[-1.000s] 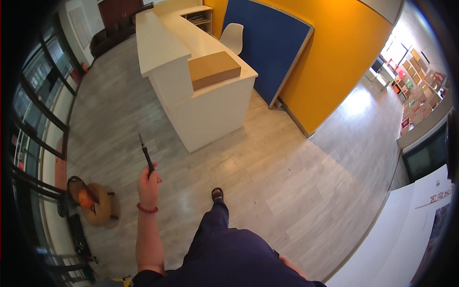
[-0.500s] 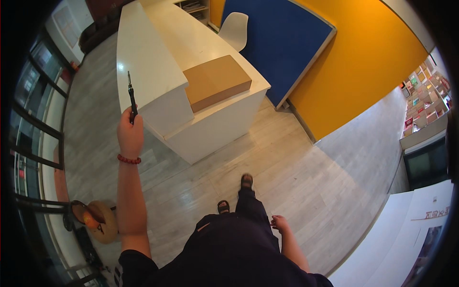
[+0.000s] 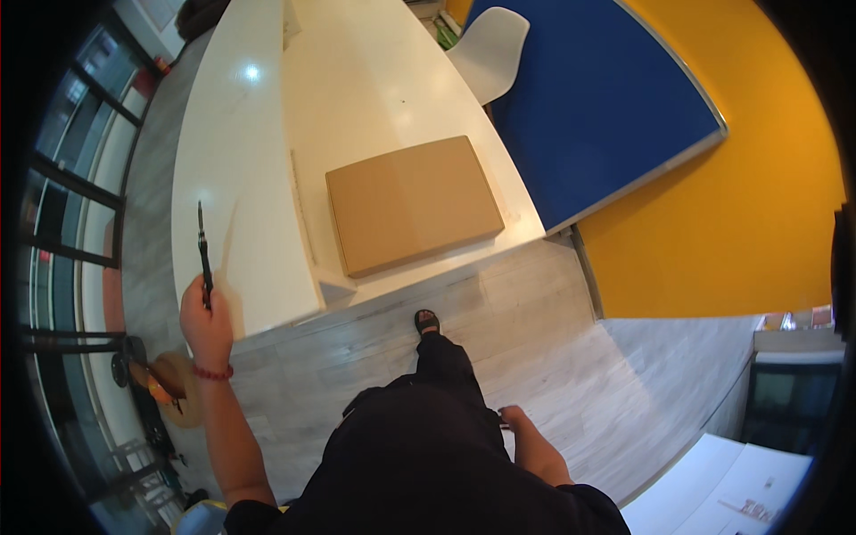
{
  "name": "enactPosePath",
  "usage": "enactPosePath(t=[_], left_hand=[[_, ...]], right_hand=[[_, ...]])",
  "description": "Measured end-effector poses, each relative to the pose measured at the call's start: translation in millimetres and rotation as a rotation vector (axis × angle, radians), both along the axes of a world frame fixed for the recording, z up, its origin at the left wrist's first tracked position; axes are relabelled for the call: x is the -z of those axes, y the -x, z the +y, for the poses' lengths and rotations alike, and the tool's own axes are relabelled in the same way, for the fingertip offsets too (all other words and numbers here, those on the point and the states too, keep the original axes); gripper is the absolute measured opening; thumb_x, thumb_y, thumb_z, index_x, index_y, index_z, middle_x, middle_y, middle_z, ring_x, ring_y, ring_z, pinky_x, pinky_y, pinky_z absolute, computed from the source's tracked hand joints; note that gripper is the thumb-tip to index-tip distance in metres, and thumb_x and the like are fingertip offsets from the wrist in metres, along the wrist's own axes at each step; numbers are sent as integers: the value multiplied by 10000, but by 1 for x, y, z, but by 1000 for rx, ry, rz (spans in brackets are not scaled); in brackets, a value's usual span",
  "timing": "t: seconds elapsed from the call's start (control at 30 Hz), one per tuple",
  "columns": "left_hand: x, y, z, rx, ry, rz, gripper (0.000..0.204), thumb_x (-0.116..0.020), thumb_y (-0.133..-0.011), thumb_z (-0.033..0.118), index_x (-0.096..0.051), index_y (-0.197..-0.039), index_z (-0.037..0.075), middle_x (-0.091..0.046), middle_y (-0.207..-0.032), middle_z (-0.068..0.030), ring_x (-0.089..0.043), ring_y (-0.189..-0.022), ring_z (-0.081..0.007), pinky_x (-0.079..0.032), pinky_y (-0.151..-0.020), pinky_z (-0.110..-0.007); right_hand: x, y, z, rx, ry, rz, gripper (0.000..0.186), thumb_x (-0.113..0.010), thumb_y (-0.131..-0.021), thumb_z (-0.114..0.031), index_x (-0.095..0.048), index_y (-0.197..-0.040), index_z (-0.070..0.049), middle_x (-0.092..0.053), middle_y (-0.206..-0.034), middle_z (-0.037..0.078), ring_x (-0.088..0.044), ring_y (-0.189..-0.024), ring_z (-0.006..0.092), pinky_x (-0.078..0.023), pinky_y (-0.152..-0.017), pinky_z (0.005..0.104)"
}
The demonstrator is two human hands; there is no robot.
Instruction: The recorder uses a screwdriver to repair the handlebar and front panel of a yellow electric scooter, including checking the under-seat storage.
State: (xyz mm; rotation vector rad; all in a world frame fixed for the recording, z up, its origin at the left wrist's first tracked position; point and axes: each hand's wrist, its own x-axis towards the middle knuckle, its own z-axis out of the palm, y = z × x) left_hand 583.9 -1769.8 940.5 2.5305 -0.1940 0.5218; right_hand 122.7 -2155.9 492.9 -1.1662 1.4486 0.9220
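Left hand [image 3: 206, 319], gripping slender tool [image 3: 204, 254], nearer glossy counter [image 3: 236, 143].

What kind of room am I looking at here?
Probably an office reception area: there is a long two-level white counter, a white chair beside it, and a big blue board against a yellow wall.

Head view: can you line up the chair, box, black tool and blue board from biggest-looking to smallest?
1. Blue board
2. Box
3. Chair
4. Black tool, thin, in the left hand
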Motion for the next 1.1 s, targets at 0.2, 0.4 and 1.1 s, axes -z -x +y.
enactPosePath(t=[0.2,0.4,1.1], left_hand=[[-11,2,-10,-58,-123,86,256,-478,-797,-5,-580,-1031,-26,-470,-760,-77,-471,-675,-197,-393,-628,-306],[-16,3,-16,-107,-132,131,299,-471,-775,-30,-582,-1053,-30,-473,-802,-65,-459,-726,-169,-385,-658,-292],[-15,6,-17,-94,-249,101,296,-443,-831,-22,-568,-1099,-36,-500,-835,-58,-444,-715,-136,-382,-671,-254]], right_hand=[[-7,-198,-113,-1066,302,-631,212,-513,-881,-190,-597,-994,-31,-624,-730,104,-613,-621,207,-509,-556,327],[-53,-316,-108,27,25,-485,206,-549,-861,-241,-562,-928,-46,-568,-711,67,-561,-600,178,-467,-522,303],[-130,-459,-205,-154,1275,-627,375,-417,-866,-246,-604,-1030,35,-631,-929,215,-596,-872,380,-466,-777,452]])
